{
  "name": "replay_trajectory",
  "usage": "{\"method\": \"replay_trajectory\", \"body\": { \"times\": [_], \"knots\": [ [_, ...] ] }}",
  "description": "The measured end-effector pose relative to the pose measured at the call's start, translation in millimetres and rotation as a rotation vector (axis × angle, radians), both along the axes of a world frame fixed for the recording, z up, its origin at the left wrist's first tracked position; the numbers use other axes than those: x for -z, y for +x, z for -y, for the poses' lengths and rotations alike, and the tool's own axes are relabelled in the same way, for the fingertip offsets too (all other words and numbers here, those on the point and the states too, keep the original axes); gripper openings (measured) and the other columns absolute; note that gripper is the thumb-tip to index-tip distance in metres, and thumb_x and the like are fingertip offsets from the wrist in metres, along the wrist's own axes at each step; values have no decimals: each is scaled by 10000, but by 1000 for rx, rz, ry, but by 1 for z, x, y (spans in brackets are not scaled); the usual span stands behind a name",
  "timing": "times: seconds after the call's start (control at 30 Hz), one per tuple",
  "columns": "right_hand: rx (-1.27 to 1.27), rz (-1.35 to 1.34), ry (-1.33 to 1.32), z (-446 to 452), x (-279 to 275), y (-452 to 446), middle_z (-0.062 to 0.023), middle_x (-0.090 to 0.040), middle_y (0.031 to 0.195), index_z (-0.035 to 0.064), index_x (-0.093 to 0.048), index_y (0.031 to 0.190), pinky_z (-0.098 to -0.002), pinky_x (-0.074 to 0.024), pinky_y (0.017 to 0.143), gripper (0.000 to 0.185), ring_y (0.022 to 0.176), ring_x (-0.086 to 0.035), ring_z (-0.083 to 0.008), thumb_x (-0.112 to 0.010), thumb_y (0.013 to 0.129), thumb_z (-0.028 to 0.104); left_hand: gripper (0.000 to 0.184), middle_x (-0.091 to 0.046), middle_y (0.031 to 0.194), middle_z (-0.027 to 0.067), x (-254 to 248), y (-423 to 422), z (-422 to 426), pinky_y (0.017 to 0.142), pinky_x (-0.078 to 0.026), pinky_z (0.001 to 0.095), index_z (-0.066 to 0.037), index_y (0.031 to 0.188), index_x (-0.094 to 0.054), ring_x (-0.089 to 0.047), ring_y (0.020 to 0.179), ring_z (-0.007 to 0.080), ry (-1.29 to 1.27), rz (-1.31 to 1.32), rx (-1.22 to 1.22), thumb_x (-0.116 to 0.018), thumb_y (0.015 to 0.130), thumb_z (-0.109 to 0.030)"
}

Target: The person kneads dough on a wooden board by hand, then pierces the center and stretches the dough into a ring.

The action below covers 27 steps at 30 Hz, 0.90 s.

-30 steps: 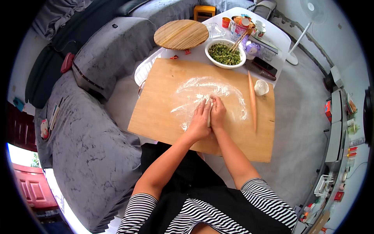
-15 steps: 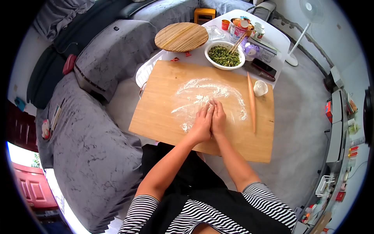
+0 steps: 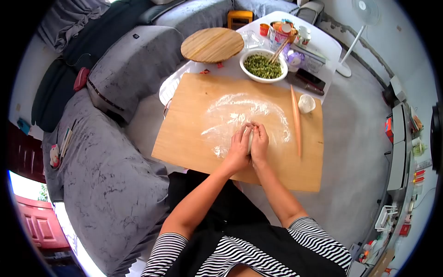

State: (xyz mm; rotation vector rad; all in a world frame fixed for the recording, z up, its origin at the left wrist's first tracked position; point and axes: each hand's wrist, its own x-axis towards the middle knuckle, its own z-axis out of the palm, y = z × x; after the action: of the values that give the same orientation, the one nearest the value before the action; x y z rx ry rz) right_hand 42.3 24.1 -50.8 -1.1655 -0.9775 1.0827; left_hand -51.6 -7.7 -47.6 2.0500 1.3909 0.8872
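Note:
My left hand [image 3: 237,148] and my right hand [image 3: 260,144] are cupped around a pale piece of dough [image 3: 250,141], gripping it from both sides. The dough shows as a narrow strip between my palms; the rest is hidden by my fingers. Below them lies a wooden board [image 3: 184,134] with white flour [image 3: 237,117] smeared in an arc. A tapered rolling pin [image 3: 296,122] rests to the right of my hands, with a small white cup [image 3: 306,104] of what looks like flour beside it.
Beyond the board, a white bowl [image 3: 284,73] holds chopped green filling [image 3: 263,67] and chopsticks. A round slatted mat [image 3: 212,45] is on the far left of the white table [image 3: 330,46]. A dark phone [image 3: 310,79] sits at the right. A grey-covered sofa [image 3: 110,184] stands left.
My hands have parted slightly at the fingers, so the dough between them now shows. The whole view has shifted a little to the left.

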Motion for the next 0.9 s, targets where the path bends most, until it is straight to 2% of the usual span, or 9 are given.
{"method": "replay_trajectory", "body": {
  "times": [0.2, 0.33, 0.4, 0.43, 0.5, 0.63, 0.7, 0.8, 0.9],
  "knots": [
    [128, 495, 248, -45, 26, 5, -213, -625, 1009, -20, -582, 1040, -414, -468, 846, 234, 964, -588, -371, -428, 868, 13, 899, -188, 1447, 256, -3, -3, -17, 1081, -258, 473, -21, 1412, -220, -234, 1300, 462, -32, 9, -55, -681, 640, 8],
    [130, 626, 284, -55, 22, 8, -171, -650, 1020, -13, -578, 1069, -334, -483, 825, 231, 946, -627, -249, -405, 936, 62, 879, -186, 1444, 265, 1, 2, -13, 1080, -254, 474, -15, 1405, -225, -224, 1305, 467, 4, 123, -151, -676, 651, 7],
    [-96, 177, 105, -49, 9, 10, -145, -656, 1022, 3, -567, 1115, -309, -481, 827, 246, 921, -616, -193, -406, 962, 108, 876, -191, 1441, 267, 7, 4, -12, 1079, -254, 477, -17, 1404, -227, -226, 1304, 466, -1, 65, -125, -676, 653, 8],
    [-94, 173, 115, -45, 5, 8, -145, -656, 1022, 3, -567, 1115, -309, -481, 827, 246, 921, -616, -193, -406, 962, 108, 872, -197, 1438, 269, 2, 4, -15, 1079, -254, 480, -18, 1404, -228, -227, 1303, 465, -3, 8, -96, -676, 655, 8],
    [-111, -184, -16, -21, 8, 5, -124, -661, 1023, 18, -541, 1164, -287, -474, 836, 266, 904, -603, -155, -396, 983, 148, 871, -206, 1428, 280, -9, 1, -13, 1076, -252, 491, -14, 1402, -228, -231, 1296, 470, -24, -8, -52, -666, 650, 23],
    [47, 108, -47, -9, -1, 5, -171, -621, 1124, 8, -533, 1166, -314, -467, 866, 275, 1030, -592, -216, -378, 977, 134, 877, -192, 1427, 301, -19, -1, -20, 1078, -244, 500, 5, 1400, -226, -222, 1300, 479, -31, -207, 171, -666, 642, 27],
    [77, 205, 65, -24, 7, 1, -178, -625, 1091, 6, -537, 1152, -349, -472, 866, 265, 1029, -597, -270, -388, 957, 106, 879, -184, 1439, 291, -23, -4, -26, 1086, -234, 499, 8, 1398, -231, -200, 1320, 471, -151, -220, 66, -682, 644, 10],
    [143, 568, 235, -52, 29, 6, -208, -610, 1082, -2, -542, 1137, -422, -471, 855, 271, 1017, -579, -358, -419, 903, 60, 901, -173, 1450, 279, -13, -5, -27, 1096, -220, 496, 0, 1395, -242, -182, 1335, 462, -10, -128, 7, -719, 631, -26],
    [109, 499, 219, -60, 26, 9, -188, -615, 1097, 7, -540, 1155, -377, -461, 885, 270, 1049, -576, -310, -410, 932, 86, 910, -176, 1451, 270, -1, 5, -18, 1099, -217, 494, -12, 1395, -249, -188, 1335, 457, 100, -32, -100, -728, 622, -17]
  ]
}}
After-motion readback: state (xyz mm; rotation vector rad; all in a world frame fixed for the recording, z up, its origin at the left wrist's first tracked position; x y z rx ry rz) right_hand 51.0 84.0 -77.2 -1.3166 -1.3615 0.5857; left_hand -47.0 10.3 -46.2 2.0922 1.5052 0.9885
